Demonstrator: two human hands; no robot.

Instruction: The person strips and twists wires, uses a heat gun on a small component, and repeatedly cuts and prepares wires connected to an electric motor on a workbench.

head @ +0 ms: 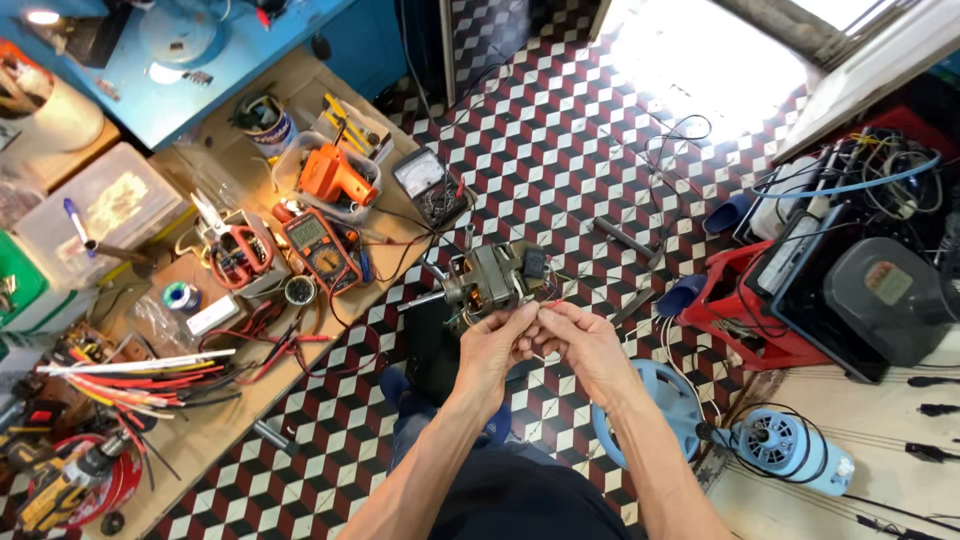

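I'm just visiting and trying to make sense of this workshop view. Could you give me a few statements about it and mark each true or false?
1. Both hands work at the wires of a small electric motor. True: the left hand and right hand meet just below it.
2. The orange multimeter lies on the floor tiles. False: it lies on the wooden board to the left.
3. An orange power drill sits in a clear plastic tub. True.
4. The red-handled scissors are in the right hand. False: they rest on the board, away from both hands.
5. The floor is plain grey. False: it has a red, black and white cube pattern.
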